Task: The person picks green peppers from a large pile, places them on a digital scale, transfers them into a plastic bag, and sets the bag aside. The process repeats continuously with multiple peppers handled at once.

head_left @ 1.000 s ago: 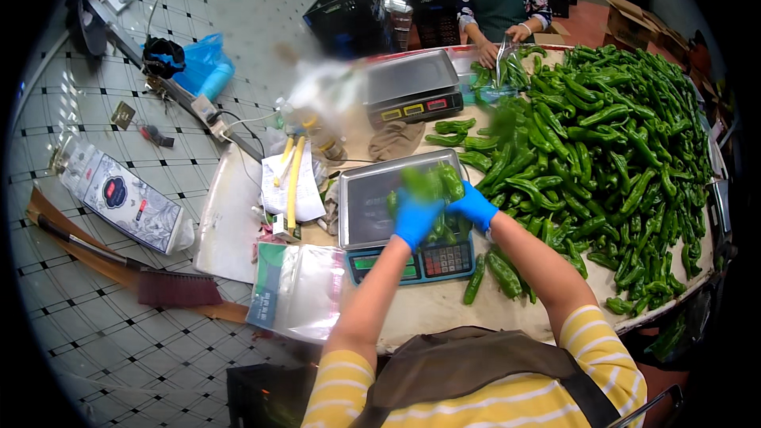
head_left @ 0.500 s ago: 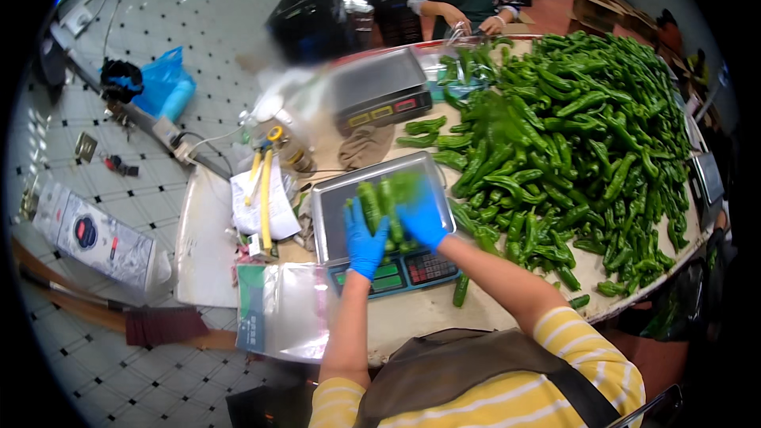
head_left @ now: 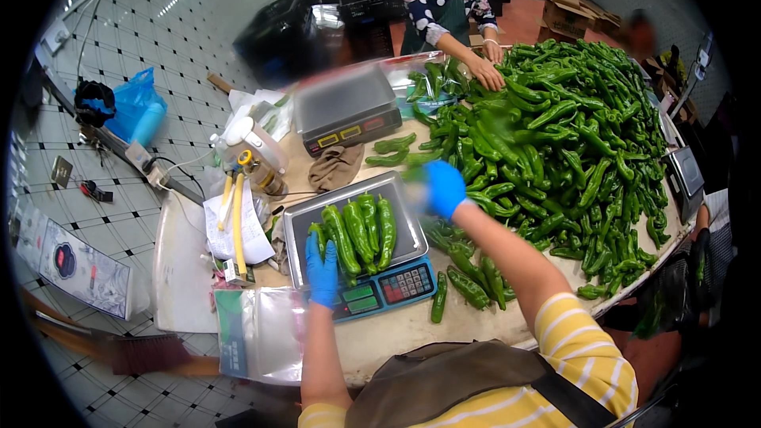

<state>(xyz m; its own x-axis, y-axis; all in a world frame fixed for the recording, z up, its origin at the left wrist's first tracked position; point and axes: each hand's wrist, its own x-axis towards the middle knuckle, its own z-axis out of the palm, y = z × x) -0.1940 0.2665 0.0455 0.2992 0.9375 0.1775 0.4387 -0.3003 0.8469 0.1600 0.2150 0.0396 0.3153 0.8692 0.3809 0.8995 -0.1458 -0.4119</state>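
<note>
Several long green peppers (head_left: pixel 361 230) lie side by side on the steel pan of a blue digital scale (head_left: pixel 295 231). My left hand (head_left: pixel 322 273), in a blue glove, rests with stretched fingers against the left end of this row, touching a pepper there. To the right of the pan hovers my right hand (head_left: pixel 445 189), also blue-gloved, over the near left edge of a big heap of green peppers (head_left: pixel 571 143). Motion smears its fingers and a green patch beside them, so its grip is unclear. A few loose peppers (head_left: pixel 469 289) lie right of the scale's keypad.
A second scale (head_left: pixel 345 103) stands farther back, with a brown cloth (head_left: pixel 336 168) before it. Left are papers (head_left: pixel 238 226), a yellow-capped bottle (head_left: pixel 261 174) and clear plastic bags (head_left: pixel 277 333). A co-worker's hand (head_left: pixel 485 73) reaches over the heap's far side.
My right hand has left the pan and moved to its right. The peppers on the pan now show in a neat row. The co-worker's hand has moved onto the heap.
</note>
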